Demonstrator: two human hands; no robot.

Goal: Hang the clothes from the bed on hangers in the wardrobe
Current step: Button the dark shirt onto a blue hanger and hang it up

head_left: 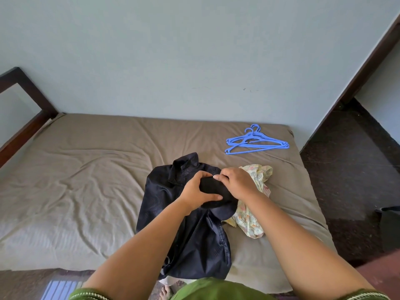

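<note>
Head view: left hand (200, 192) and right hand (236, 182) both grip a black bundle (213, 192) over the dark shirt (186, 213); best shake it open before fetching the blue hangers (256, 140), far right.

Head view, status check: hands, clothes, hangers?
Left hand and right hand both gripping black garment above dark shirt. Floral garment beside it. Blue hangers untouched at far corner. Nothing obstructing.

Dark shirt (184, 215) lies beside crumpled floral garment (252, 215), perhaps overlapping; blue hangers (256, 140) behind.
</note>
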